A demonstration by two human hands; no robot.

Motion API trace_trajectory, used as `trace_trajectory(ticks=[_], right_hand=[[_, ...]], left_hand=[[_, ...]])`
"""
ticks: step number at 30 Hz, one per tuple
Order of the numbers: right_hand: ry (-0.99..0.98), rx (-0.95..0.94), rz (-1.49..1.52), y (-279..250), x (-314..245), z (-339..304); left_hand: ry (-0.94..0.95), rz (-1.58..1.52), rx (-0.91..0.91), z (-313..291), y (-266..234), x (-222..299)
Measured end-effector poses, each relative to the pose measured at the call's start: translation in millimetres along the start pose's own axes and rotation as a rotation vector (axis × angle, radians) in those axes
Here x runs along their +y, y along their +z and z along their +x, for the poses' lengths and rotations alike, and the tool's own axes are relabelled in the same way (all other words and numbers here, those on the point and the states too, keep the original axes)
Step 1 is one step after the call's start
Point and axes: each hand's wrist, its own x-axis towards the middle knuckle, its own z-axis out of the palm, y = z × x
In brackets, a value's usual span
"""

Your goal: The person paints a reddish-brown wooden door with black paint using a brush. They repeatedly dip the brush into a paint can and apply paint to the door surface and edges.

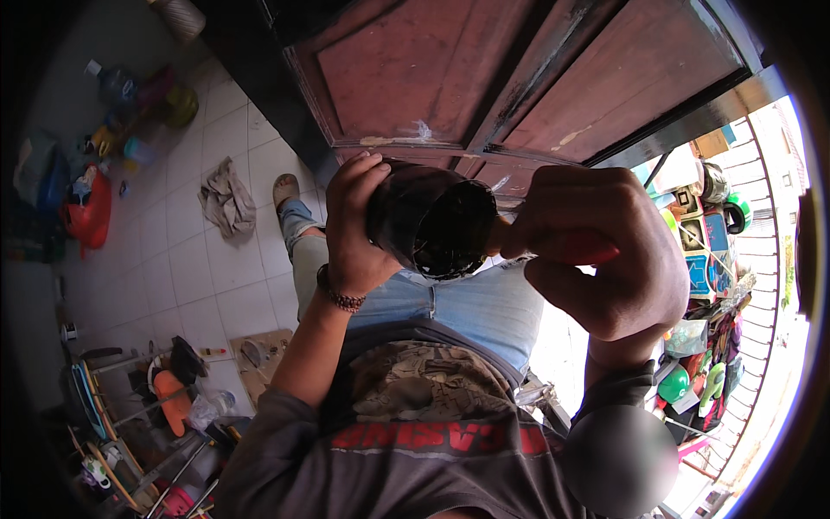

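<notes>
My left hand point(353, 225) is wrapped round the side of a dark container point(402, 208), tilted so that its round mouth faces up toward me. Dark, glossy paint coats the inside of it and smears its rim. At the right of the mouth, my right hand point(605, 246) is closed on a paintbrush point(588, 247) with a red handle. The brush's working end lies at the container's rim, mostly hidden by my fingers. Beyond both hands stands a panelled door point(398, 78), reddish brown with black-painted frame parts and a few pale patches.
On the tiled floor point(251, 294) at left lies a crumpled cloth point(227, 199). A red basin point(88, 212) and a water bottle point(117, 85) stand farther left. A cluttered rack point(130, 432) is at lower left. Shoes, helmets and a barred railing point(761, 285) line the right.
</notes>
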Motion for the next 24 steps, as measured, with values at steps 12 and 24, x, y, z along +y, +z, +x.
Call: trace_trajectory(ticks=[12, 24], right_hand=[[-0.014, -0.073, -0.047, 11.0, 18.3, 0.7], [0.448, 0.285, 0.104, 38.6, 18.3, 2.8]], left_hand=[[0.023, 0.127, -0.014, 1.0, 1.8, 1.2], [0.07, 0.299, 0.019, 3.6, 2.2, 3.9]])
